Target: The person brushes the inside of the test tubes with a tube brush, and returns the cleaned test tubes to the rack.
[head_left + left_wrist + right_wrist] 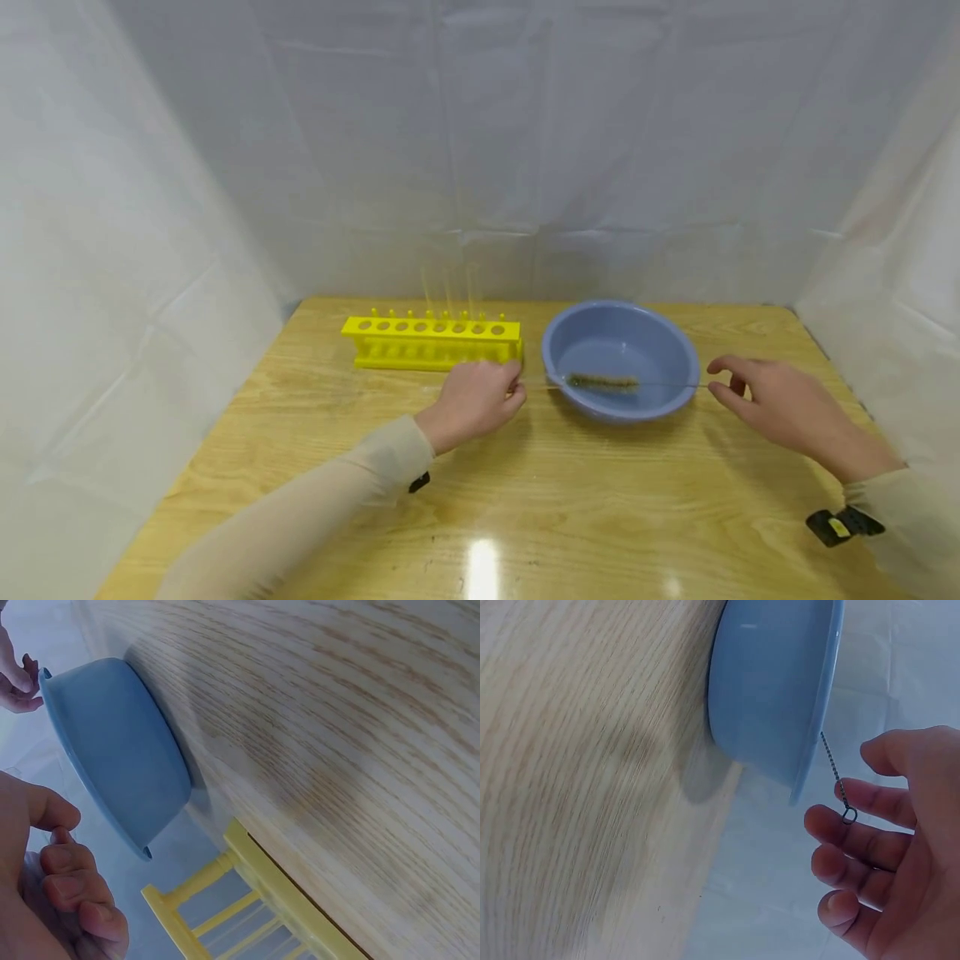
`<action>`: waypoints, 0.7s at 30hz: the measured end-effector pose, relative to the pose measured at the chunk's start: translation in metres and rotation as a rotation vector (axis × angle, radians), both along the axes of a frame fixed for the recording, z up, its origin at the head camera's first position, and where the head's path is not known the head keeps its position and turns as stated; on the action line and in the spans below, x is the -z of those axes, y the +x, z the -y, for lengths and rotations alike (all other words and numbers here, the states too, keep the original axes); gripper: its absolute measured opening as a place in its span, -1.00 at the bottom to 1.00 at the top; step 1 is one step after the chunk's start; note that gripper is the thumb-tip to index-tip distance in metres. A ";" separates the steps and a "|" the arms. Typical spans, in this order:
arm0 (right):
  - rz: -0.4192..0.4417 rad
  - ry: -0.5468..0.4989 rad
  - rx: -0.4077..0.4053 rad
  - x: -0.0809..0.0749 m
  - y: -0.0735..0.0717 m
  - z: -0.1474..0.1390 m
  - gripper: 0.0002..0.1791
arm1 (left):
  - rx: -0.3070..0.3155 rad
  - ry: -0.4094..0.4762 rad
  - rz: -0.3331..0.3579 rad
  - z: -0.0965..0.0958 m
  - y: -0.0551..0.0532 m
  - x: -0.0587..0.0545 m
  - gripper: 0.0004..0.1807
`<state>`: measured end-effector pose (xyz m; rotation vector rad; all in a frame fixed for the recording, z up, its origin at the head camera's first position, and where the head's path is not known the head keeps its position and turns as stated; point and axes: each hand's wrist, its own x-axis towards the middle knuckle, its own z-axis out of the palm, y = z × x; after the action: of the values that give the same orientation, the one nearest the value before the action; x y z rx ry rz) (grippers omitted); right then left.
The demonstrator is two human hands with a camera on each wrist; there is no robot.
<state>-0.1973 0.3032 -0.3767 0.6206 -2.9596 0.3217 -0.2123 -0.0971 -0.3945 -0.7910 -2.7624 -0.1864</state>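
Note:
My left hand [477, 402] grips a clear glass test tube [538, 384], its fingers curled around it; the tube lies sideways with its right end at the basin's left rim. Across the blue basin [678, 337] stretches a test tube brush [602, 382], its bristles over the basin and close to the tube's end. The brush's twisted wire reaches past the right rim and ends in a small loop [849, 816]. My right hand [787, 408] is at that loop, thumb and fingers spread apart, with the loop against the fingers in the right wrist view.
A yellow test tube rack [431, 329] stands at the back left, left of the basin. Several clear tubes [450, 287] rise at the rack's back. White sheeting [480, 150] closes off the back and both sides of the wooden table [585, 508].

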 end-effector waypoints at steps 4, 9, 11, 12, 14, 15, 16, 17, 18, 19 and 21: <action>0.029 -0.014 -0.006 0.004 0.000 -0.002 -0.64 | -0.006 -0.015 -0.001 0.001 0.001 0.001 -0.77; 0.035 -0.050 -0.032 0.006 -0.001 -0.004 -0.69 | -0.011 -0.033 -0.011 0.001 0.000 0.003 -0.72; 0.019 -0.085 -0.048 0.007 -0.002 -0.003 -0.72 | -0.011 -0.030 -0.016 0.002 -0.001 0.004 -0.70; 0.014 -0.111 -0.055 0.007 -0.002 -0.002 -0.74 | -0.010 -0.029 -0.018 0.002 -0.001 0.004 -0.69; 0.000 -0.180 -0.072 0.008 -0.002 0.000 -0.78 | -0.013 -0.025 -0.016 0.004 -0.002 0.005 -0.68; -0.007 -0.221 -0.079 0.009 -0.002 0.002 -0.79 | -0.014 -0.023 -0.014 0.005 -0.002 0.006 -0.68; -0.013 -0.265 -0.088 0.009 -0.002 0.003 -0.80 | -0.018 -0.023 -0.010 0.006 -0.003 0.007 -0.68; -0.017 -0.309 -0.096 0.009 -0.002 0.005 -0.80 | -0.022 -0.024 -0.004 0.007 -0.003 0.007 -0.68; -0.015 -0.353 -0.101 0.009 -0.002 0.006 -0.79 | -0.026 -0.028 0.004 0.007 -0.004 0.008 -0.68; -0.013 -0.396 -0.104 0.008 -0.002 0.007 -0.79 | -0.031 -0.029 0.012 0.008 -0.004 0.009 -0.69; 0.009 -0.487 -0.107 0.007 -0.002 0.010 -0.78 | -0.039 -0.029 0.024 0.009 -0.004 0.010 -0.70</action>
<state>-0.1993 0.2932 -0.3838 0.7033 -2.6970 1.0129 -0.2168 -0.1063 -0.4040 -0.7456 -2.8070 -0.1500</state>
